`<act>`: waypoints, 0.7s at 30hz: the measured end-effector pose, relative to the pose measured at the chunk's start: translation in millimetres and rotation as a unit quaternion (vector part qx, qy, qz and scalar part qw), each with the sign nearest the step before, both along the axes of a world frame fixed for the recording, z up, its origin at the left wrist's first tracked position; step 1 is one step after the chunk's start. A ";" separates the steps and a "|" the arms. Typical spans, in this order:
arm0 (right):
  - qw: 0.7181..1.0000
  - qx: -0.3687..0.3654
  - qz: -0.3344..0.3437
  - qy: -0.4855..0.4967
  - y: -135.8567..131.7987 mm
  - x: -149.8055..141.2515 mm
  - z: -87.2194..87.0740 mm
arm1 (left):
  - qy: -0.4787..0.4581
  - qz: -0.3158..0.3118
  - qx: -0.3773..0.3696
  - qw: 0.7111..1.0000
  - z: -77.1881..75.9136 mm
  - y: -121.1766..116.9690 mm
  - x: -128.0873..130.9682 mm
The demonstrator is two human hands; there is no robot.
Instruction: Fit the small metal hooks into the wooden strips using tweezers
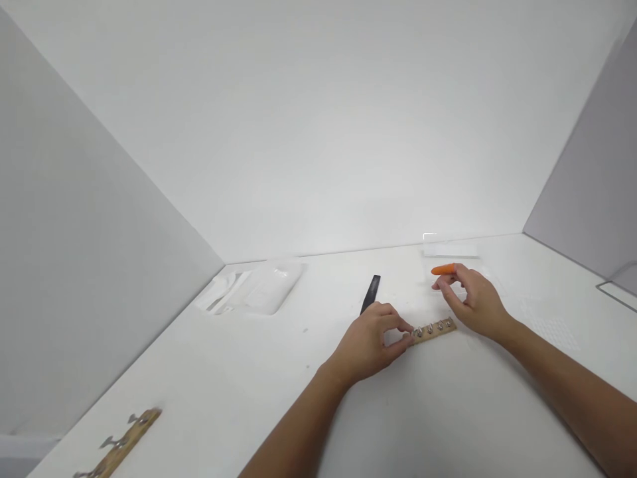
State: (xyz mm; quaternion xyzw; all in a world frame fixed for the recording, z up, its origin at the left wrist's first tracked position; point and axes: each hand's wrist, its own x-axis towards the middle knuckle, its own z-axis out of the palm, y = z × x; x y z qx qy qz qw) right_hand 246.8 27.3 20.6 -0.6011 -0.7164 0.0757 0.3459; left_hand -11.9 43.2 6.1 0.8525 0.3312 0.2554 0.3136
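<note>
My left hand [371,338] pinches the left end of a narrow tan strip [435,330] between thumb and fingers. Several small silver metal fittings stand in a row along the strip, which lies on the white table. A black flat bar [370,294], perhaps a tool handle, lies just beyond my left hand, its near end hidden behind it. My right hand [470,299] hovers past the strip's right end, with an orange finger cot [442,269] on the index finger. Its fingers are curled, with a small gap between thumb and index finger, and I see nothing held there.
Another tan strip [127,443] with winged metal fittings lies at the lower left, cut off by the frame. Clear plastic packaging [259,289] lies at the back left. A clear-and-white holder [450,250] stands near the back wall. A wire frame [617,295] is at the right.
</note>
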 end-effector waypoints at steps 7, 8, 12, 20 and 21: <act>0.999 0.013 -0.045 0.003 3.5 16.8 11.0 | -0.012 -0.003 -0.012 1.000 -2.5 -0.6 1.0; 0.999 0.002 -0.044 0.002 3.8 20.1 13.7 | -0.010 -0.007 -0.008 1.000 -2.8 -0.8 1.3; 0.996 -0.079 0.004 -0.038 3.5 38.9 27.0 | -0.009 -0.009 0.003 1.000 -2.9 -1.4 2.5; 0.915 -0.374 0.138 -0.060 -6.2 65.8 35.2 | -0.004 -0.010 0.021 1.000 -2.1 -3.0 4.9; 0.913 -0.380 0.141 -0.055 -7.2 64.9 34.7 | -0.003 -0.009 0.023 1.000 -2.0 -3.2 5.2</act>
